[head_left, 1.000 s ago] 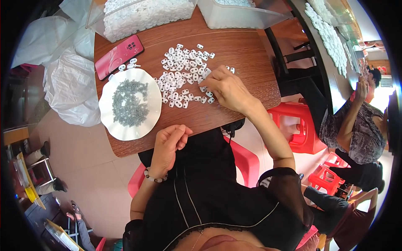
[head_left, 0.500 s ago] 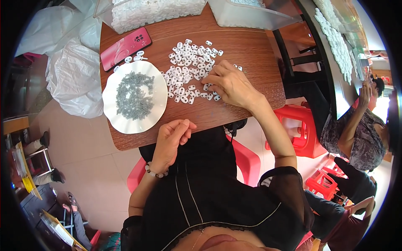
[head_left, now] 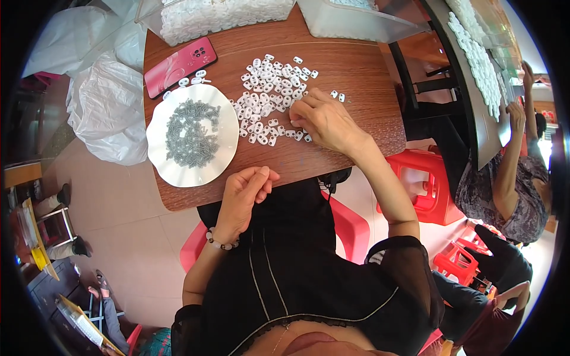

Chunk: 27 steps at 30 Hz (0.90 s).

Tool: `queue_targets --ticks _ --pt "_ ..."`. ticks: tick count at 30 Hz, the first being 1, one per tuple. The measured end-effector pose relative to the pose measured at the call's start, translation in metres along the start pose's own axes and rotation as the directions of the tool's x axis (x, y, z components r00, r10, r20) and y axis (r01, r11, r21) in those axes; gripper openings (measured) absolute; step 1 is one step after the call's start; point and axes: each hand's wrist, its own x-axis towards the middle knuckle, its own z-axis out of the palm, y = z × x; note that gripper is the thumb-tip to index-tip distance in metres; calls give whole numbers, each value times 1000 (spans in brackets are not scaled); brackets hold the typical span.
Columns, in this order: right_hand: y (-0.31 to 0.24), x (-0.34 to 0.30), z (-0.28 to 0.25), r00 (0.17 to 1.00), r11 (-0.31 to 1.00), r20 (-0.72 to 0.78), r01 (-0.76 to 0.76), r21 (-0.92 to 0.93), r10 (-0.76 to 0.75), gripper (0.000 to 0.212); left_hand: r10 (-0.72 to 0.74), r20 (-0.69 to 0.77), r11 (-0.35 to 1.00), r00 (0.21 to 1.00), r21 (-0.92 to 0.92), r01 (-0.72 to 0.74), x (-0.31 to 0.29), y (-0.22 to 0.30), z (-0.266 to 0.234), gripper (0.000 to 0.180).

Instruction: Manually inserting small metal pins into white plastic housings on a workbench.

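Note:
Small white plastic pieces with two holes (head_left: 264, 98) lie in a loose pile on the wooden table (head_left: 356, 77). My right hand (head_left: 326, 121) is at the right edge of this pile, its fingertips pinched together low over the pieces. Whatever those fingertips hold is hidden. Just off the table's front edge, my left hand (head_left: 246, 191) has thumb and fingers pressed together, and I cannot make out anything between them. A white wavy-rimmed plate (head_left: 159, 163) left of the pile carries many small grey metal pins (head_left: 191, 145).
A pink phone (head_left: 181, 66) lies at the back left, with several white pieces beside it. Clear bins (head_left: 350, 24) stand along the far edge, the left one full of white pieces. A white plastic bag (head_left: 107, 113) hangs at left. A red stool (head_left: 424, 184) and another person (head_left: 504, 196) are at right.
My right hand's fingers have drawn closer together over the pile's right edge, uncovering two loose pieces beyond them. My left hand stays almost still. The person at right has raised an arm.

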Motion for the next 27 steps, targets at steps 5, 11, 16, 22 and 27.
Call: queue_targets --ticks 5,11,16,22,27 --pt "-4 -10 2 970 996 -228 -72 57 84 14 6 4 1000 1000 14 -6 0 5 4 29" --pt "-15 -21 6 885 932 -349 -206 297 307 9 71 -30 993 997 95 -67 1 8 2 28" --pt "-35 -36 7 821 829 -292 -336 447 490 8 357 -88 889 930 338 -309 5 8 9 14" --pt "-46 -51 11 790 764 -257 -366 531 557 6 615 -52 579 787 707 -407 9 40 -2 13" --pt "-50 -59 19 787 758 -270 -344 555 555 5 761 -46 280 647 923 -264 14 64 -38 20"
